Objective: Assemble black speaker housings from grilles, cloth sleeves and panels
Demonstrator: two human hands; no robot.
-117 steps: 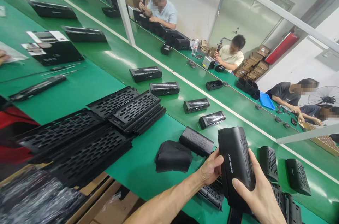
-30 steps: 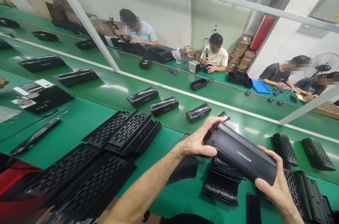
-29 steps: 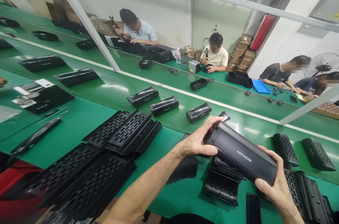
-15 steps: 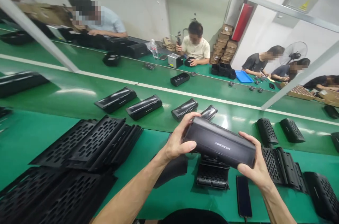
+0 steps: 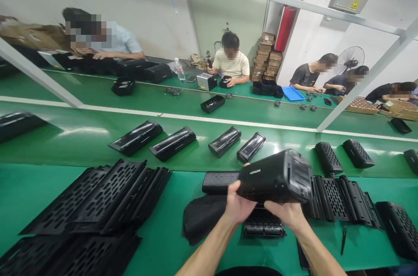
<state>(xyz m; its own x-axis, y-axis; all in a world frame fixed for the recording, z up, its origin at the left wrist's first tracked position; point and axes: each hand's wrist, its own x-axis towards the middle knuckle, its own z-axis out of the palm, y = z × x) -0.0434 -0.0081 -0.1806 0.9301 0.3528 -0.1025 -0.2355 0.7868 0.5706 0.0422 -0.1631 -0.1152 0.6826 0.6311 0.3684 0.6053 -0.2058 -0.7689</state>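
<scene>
A black plastic housing (image 5: 266, 178), box-shaped with rounded edges and white lettering on its side, is held up in the air over the green bench. My left hand (image 5: 240, 204) grips its left end from below. Under the right part is my right hand (image 5: 289, 213), its fingers mostly hidden by the housing. The end face, with its recessed panel, turns toward the right. Behind and below it, a black slotted piece (image 5: 264, 229) lies on the bench, partly covered by my arms. To the left are a dark, smooth black piece (image 5: 202, 219) and another long black housing (image 5: 218, 181).
Stacked black slotted panels (image 5: 111, 197) cover the bench's left side; more panels (image 5: 339, 197) lie right. A phone (image 5: 302, 254) and thin black tool (image 5: 344, 240) are near my right arm. Black housings (image 5: 225, 141) sit on the green belt (image 5: 183, 171). Co-workers (image 5: 231, 62) sit opposite.
The housing has turned in my hands, so its end face now shows on the right. My hands have come closer together beneath it. The view has shifted slightly.
</scene>
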